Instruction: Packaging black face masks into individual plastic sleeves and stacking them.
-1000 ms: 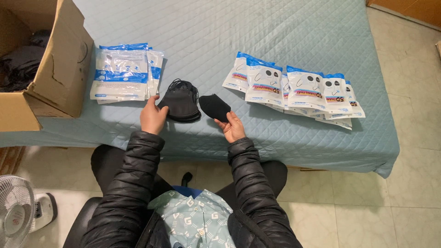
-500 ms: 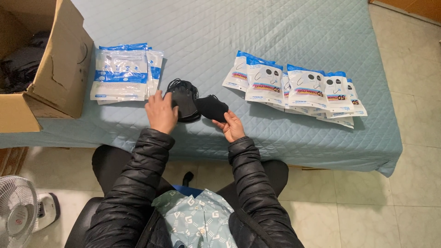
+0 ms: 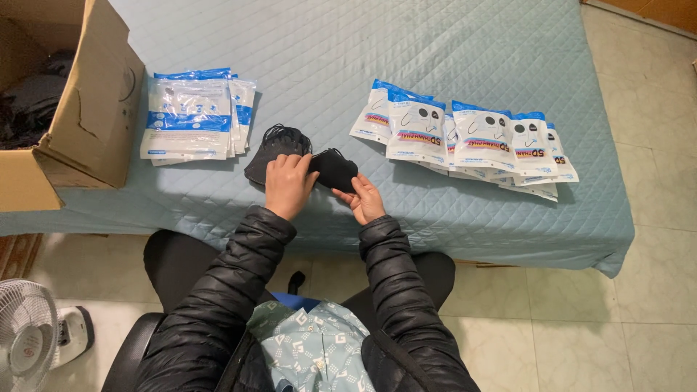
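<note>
Home bedroom used as packing spot. Quilted teal bed cover (image 3: 465, 58) beyond the fingers; tiled floor (image 3: 581, 341) and fan (image 3: 25, 341) behind them.

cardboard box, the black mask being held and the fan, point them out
cardboard box (image 3: 94, 123), head view, its side wall
black mask (image 3: 335, 168), head view, its middle panel
fan (image 3: 25, 345), head view, its round grille

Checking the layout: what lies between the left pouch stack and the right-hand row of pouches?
In the head view, a pile of black masks, plus one black mask held by both hands.
</note>
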